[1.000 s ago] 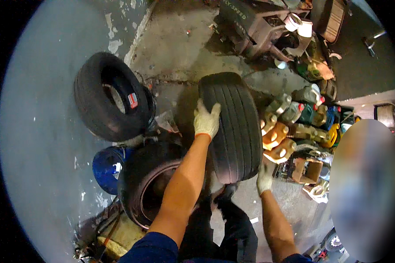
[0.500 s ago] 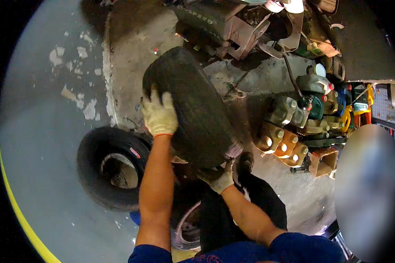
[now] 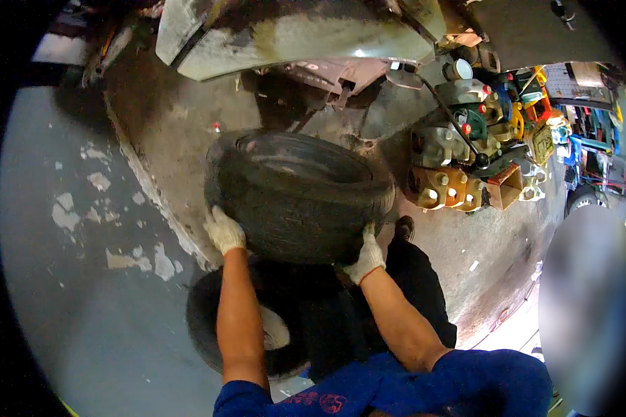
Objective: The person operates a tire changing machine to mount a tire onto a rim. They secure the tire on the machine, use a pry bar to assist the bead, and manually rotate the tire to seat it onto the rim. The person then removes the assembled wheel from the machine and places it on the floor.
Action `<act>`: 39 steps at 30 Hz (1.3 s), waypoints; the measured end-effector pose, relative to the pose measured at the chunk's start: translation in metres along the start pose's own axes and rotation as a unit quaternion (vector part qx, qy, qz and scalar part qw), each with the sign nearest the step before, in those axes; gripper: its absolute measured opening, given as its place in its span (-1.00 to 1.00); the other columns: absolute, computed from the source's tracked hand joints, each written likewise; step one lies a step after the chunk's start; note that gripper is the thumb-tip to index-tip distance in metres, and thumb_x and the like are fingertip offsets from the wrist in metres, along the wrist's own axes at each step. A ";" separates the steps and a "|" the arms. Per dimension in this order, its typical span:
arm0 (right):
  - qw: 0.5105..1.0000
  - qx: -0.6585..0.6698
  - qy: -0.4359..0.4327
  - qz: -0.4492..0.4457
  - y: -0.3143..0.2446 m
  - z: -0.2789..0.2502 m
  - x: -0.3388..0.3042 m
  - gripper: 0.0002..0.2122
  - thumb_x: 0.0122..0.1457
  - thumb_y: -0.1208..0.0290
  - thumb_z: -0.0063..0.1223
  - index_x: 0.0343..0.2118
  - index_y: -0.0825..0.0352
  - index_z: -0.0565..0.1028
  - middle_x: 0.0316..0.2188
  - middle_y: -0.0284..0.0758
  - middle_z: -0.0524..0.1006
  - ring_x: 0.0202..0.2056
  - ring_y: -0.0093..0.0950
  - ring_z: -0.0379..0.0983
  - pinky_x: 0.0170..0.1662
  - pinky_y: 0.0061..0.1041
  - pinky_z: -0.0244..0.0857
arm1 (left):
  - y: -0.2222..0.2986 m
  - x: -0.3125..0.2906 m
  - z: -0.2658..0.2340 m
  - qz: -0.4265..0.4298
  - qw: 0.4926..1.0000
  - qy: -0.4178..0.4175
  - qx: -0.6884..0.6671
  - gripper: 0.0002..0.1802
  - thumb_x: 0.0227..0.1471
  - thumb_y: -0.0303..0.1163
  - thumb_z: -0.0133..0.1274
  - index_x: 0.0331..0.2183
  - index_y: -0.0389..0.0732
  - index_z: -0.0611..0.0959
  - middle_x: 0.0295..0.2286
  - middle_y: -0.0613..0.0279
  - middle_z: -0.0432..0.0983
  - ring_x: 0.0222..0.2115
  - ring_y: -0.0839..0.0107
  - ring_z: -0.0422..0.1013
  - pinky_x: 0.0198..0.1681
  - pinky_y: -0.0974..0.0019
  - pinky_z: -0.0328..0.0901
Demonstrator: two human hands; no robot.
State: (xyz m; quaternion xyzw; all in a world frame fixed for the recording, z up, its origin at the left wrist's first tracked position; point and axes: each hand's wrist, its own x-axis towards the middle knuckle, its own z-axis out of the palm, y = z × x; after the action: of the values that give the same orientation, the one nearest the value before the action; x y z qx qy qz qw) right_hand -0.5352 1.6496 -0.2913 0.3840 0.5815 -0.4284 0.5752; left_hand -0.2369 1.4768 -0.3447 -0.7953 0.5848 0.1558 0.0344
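Observation:
A black tire, tilted so its open centre partly shows, is held between my two hands in front of my body. My left hand, in a pale knit glove, grips its lower left side. At the lower right edge my right hand, also gloved, clasps the tread, with some fingers hidden under the tire. Another tire lies on the floor below, partly covered by my left forearm and the held tire.
A tire-changing machine stands ahead, its pale curved panel at the top. Plastic jugs and orange-brown containers crowd the right side, beside an open square box. A raised, chipped floor edge runs along the left.
The tire has turned from standing on its tread to a flatter tilt, showing its opening. My left hand has shifted from its upper tread to its lower left side. The view has also shifted.

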 end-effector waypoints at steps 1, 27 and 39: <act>0.999 -0.033 0.031 -0.006 -0.005 0.017 -0.010 -0.02 0.14 -0.50 -0.06 0.46 0.14 0.10 0.40 -0.23 0.23 0.33 -0.04 0.19 0.32 0.16 0.07 | 0.006 0.002 -0.006 -0.079 0.990 0.009 -0.113 -0.49 0.40 -0.29 -0.24 0.26 -0.28 0.43 0.25 -0.17 0.30 0.24 -0.17 0.24 0.28 0.01 0.22; 0.880 -0.259 0.336 -0.214 -0.194 0.056 0.033 0.00 0.03 -0.47 0.08 0.42 0.16 0.23 0.41 -0.02 0.18 0.38 -0.10 0.18 0.38 -0.13 0.13 | 0.173 -0.031 -0.015 0.116 0.987 0.107 0.010 -0.42 0.00 -0.36 0.02 0.10 -0.28 0.52 -0.01 -0.32 0.36 -0.10 -0.20 0.41 0.03 -0.18 0.34; 0.885 0.313 0.130 -0.319 -0.099 0.009 0.042 -0.23 0.28 0.02 0.22 0.43 0.25 0.14 0.28 -0.19 0.36 0.19 -0.27 0.34 0.27 -0.27 0.20 | 0.295 -0.007 0.006 0.459 0.876 -0.102 -0.109 -0.49 0.22 -0.04 0.05 -0.02 -0.29 0.61 -0.16 -0.17 0.55 -0.10 -0.21 0.43 0.04 -0.12 0.29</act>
State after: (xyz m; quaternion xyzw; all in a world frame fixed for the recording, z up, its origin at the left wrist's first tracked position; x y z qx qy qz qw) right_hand -0.6272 1.6053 -0.3276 0.3898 0.5779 -0.6949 0.1765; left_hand -0.5176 1.3920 -0.3108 -0.4158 0.8569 0.2971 -0.0680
